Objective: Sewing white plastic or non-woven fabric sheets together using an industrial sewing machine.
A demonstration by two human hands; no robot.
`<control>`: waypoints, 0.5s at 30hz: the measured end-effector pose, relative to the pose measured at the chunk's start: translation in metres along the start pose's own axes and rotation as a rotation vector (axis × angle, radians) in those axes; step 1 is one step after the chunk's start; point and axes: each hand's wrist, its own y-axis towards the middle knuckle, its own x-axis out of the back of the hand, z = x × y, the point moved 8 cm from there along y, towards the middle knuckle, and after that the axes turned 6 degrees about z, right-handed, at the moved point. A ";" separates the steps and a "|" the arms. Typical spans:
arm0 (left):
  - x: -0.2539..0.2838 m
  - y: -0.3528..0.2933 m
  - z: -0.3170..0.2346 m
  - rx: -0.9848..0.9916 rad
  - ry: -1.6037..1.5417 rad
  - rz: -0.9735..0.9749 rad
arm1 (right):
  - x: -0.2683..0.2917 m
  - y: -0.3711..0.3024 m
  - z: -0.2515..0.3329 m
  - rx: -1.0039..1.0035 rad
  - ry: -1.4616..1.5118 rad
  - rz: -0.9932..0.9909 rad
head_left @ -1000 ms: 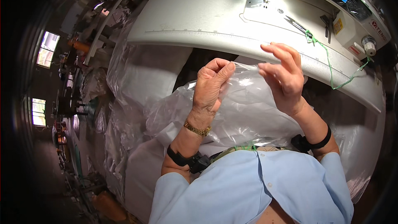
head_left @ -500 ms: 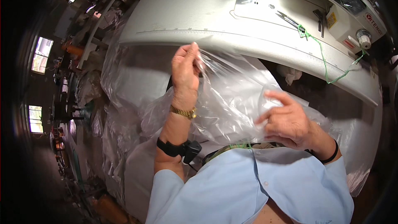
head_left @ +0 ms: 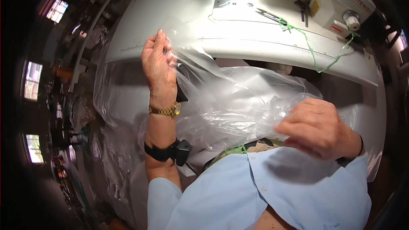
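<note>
A clear plastic sheet (head_left: 238, 113) lies crumpled across my lap and rises in stretched folds toward the upper left. My left hand (head_left: 158, 61) is closed, pinching its upper edge between thumb and fingers above the table's near edge. On the right, my right hand (head_left: 315, 125) hovers over the sheet's right part with its fingers curled inward. Motion blurs its fingertips, and whether plastic is caught in them is hidden. A gold watch (head_left: 165, 110) and a black strap with a small device (head_left: 168, 151) circle my left arm.
Beyond my hands stands a white sewing machine (head_left: 336, 6) on a pale table (head_left: 170, 21) with a printed ruler scale. Thread snips (head_left: 270, 16) with a green cord (head_left: 313, 53) lie on it. More clear plastic (head_left: 117, 145) hangs at the left.
My left hand has moved left and slightly up with the plastic's edge. My right hand has moved right, its fingers going from spread to curled. The view has shifted.
</note>
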 end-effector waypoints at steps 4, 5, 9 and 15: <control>-0.038 -0.014 -0.016 -0.131 0.017 0.211 | -0.046 0.043 0.004 0.250 -0.076 0.128; -0.042 -0.020 -0.021 -0.199 0.069 0.213 | -0.067 0.043 -0.021 0.187 -0.097 0.136; -0.037 -0.026 -0.012 -0.394 0.278 0.297 | -0.120 -0.029 -0.100 -0.533 -0.161 0.878; -0.001 -0.037 0.051 -0.145 0.440 0.364 | -0.073 -0.019 -0.033 -0.259 0.433 0.655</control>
